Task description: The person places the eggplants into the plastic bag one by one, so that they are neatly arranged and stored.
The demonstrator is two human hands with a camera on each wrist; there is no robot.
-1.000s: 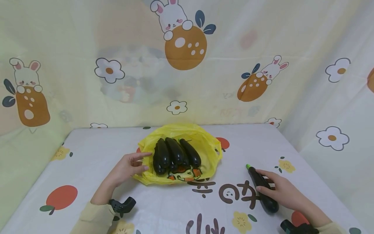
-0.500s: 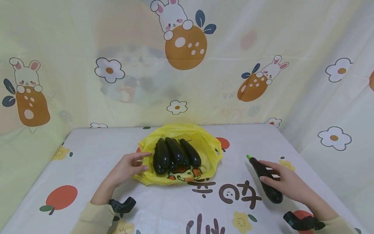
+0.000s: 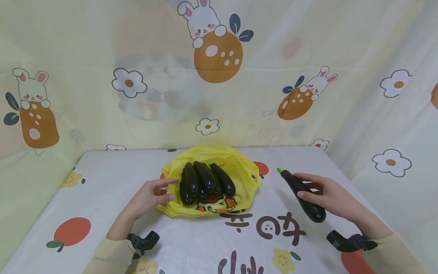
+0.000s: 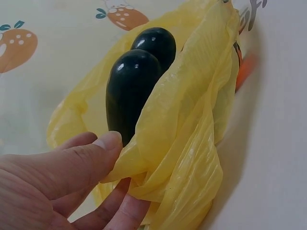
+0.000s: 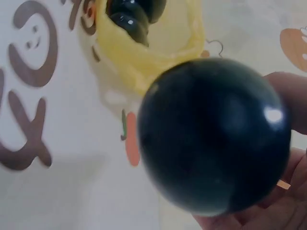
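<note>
A dark, glossy eggplant (image 3: 301, 194) with a bright green stem tip is gripped between the thumb and fingers of my right hand (image 3: 325, 196), raised over the table right of the bag. Its rounded end (image 5: 216, 139) fills much of the right wrist view. My left hand (image 3: 152, 196) pinches the left rim of a yellow plastic bag (image 3: 248, 190); in the left wrist view the thumb (image 4: 109, 141) lies on the folded edge. Several eggplants (image 3: 205, 180) lie side by side inside the open bag, stems toward the back.
A white printed cloth (image 3: 191, 243) with fruit, flowers and brown lettering covers the table. Behind it hangs a pale curtain (image 3: 157, 125) with rabbits and flowers, and another curtain side (image 3: 393, 125) closes off the right.
My right hand has lifted the eggplant off the cloth and carried it up and toward the back, lately a little left. The left hand and the bag have stayed in place.
</note>
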